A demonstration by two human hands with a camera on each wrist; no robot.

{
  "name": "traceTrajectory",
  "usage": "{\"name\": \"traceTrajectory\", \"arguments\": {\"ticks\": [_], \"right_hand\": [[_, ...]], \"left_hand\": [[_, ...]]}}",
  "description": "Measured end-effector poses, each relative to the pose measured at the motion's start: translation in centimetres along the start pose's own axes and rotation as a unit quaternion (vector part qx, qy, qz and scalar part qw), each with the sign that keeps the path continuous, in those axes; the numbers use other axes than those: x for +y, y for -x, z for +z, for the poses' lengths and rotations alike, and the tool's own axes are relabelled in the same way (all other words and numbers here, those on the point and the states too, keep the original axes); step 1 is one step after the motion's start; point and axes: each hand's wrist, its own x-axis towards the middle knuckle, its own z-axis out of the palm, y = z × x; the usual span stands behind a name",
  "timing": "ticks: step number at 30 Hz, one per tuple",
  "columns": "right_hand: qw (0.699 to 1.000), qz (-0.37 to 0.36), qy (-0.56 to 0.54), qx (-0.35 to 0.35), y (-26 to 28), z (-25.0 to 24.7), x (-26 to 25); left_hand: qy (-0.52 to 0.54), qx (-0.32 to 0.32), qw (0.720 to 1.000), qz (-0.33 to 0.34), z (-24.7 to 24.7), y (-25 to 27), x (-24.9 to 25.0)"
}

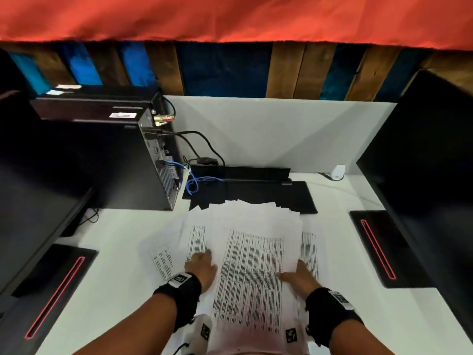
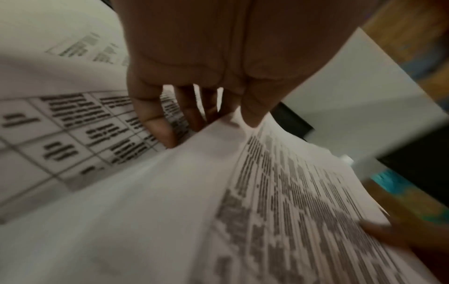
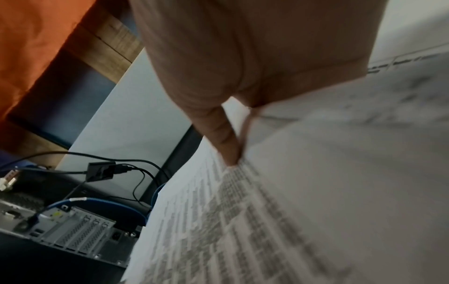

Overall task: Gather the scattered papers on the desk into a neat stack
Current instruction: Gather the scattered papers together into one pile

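A loose sheaf of printed papers [image 1: 252,254] lies fanned in the middle of the white desk [image 1: 112,290], its far edges ragged. My left hand [image 1: 202,265] holds its left edge; in the left wrist view the fingers [image 2: 157,123] slip under the sheaf [image 2: 279,192] and the thumb lies on top. My right hand [image 1: 297,276] grips the right edge, with the thumb pressed on the top page [image 3: 243,211] and the fingers hidden beneath. Single sheets stick out flat on the left [image 1: 161,260] and right [image 1: 309,249].
A black computer tower [image 1: 122,162] with blue and black cables [image 1: 197,181] stands at the back left. A black keyboard [image 1: 256,194] lies just behind the papers. Monitor bases with red strips sit at left [image 1: 58,285] and right [image 1: 378,248]. A white adapter [image 1: 337,172] is at the back right.
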Motion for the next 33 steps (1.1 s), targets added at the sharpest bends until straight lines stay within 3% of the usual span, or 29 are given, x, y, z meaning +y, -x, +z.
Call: {"name": "traceTrajectory", "arguments": {"ticks": [3,4,6,8,11,15,19,24,26,30,33], "right_hand": [[0.997,-0.008,0.062,0.052,0.0,-0.4,0.1],[0.994,-0.017,0.088,0.068,-0.1,-0.6,0.3],[0.989,-0.023,0.110,0.091,-0.6,-0.9,1.1],[0.990,-0.019,0.084,0.109,-0.9,-1.3,2.1],[0.992,-0.003,0.042,0.118,-1.1,-1.8,2.8],[0.991,-0.001,0.078,0.109,-1.8,-1.7,2.5],[0.991,0.016,0.091,0.095,-1.6,-1.8,1.9],[0.991,0.016,0.100,0.085,-1.5,-2.0,2.5],[0.992,0.013,0.089,0.085,-1.7,-2.0,2.7],[0.995,0.003,0.055,0.084,-1.8,-2.2,3.0],[0.996,0.003,0.048,0.080,-1.8,-2.2,2.9]], "left_hand": [[0.064,-0.082,0.994,0.039,-0.6,0.6,-0.1],[0.105,-0.069,0.992,0.028,-1.2,0.8,-0.5],[0.124,0.044,0.990,-0.048,-3.0,0.6,-2.0],[0.098,0.165,0.968,-0.164,-4.7,1.1,-4.6],[0.153,0.222,0.925,-0.269,-5.4,2.4,-7.9],[0.217,0.212,0.926,-0.222,-3.7,2.3,-7.9],[0.336,0.193,0.901,-0.196,-2.9,2.1,-5.4],[0.312,0.139,0.936,-0.087,-2.0,2.6,-4.1],[0.303,0.131,0.941,-0.072,-2.0,3.1,-3.6],[0.277,0.182,0.941,-0.059,-3.8,4.6,-2.1],[0.201,0.257,0.945,-0.010,-6.9,6.2,-1.3]]}}
